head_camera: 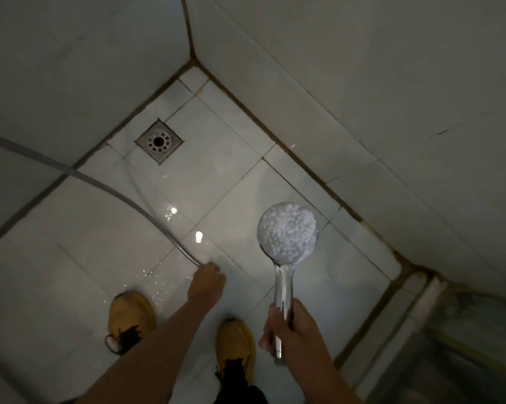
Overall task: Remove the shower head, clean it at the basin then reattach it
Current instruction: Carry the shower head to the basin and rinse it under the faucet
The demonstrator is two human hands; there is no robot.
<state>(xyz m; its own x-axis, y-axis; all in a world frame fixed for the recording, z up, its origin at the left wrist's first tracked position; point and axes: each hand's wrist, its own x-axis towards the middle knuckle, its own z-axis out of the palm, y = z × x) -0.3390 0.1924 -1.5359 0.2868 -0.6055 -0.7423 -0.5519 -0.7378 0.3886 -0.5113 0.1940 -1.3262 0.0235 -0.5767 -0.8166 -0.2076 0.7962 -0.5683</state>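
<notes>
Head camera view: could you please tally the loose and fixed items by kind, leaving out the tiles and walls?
Shower head, held in the right hand: 1
Shower hose, its end held by the left hand: 1
Floor drain: 1
Yellow shoes: 2
Total: 5

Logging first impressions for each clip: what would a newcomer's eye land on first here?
The shower head, its round face white with foam, held up by its chrome handle in the right hand at lower right. Then the left hand holding the end of the hose, and the yellow shoes on the wet tiled floor.
</notes>
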